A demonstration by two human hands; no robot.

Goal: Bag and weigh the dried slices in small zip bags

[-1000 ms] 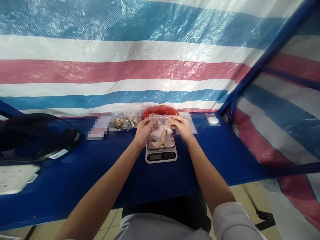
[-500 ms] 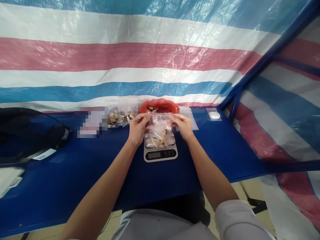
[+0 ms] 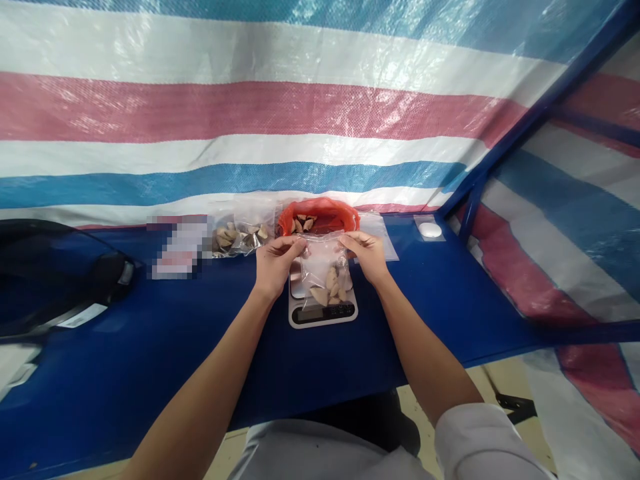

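Note:
Both my hands pinch the top edge of a clear zip bag (image 3: 325, 267) with several pale, brown-edged dried slices in its lower part. My left hand (image 3: 277, 262) grips its left top corner, and my right hand (image 3: 367, 257) its right one. Under and behind the bag sits a white kitchen scale (image 3: 295, 317) with a metal plate and a black display strip, partly covered by the bag. Just beyond my hands, an open red plastic bag (image 3: 340, 210) holds more of the slices.
Left of the red bag lie filled clear bags (image 3: 243, 238) of slices. Flat empty zip bags (image 3: 383, 237) lie right of it. A small bag with a white disc (image 3: 430, 231) is farther right. A black object (image 3: 65, 280) occupies the blue table's (image 3: 190, 333) left side.
The zip bag has come slightly toward me off the scale's plate, and now hangs over the display strip. More slices in the red bag show behind it.

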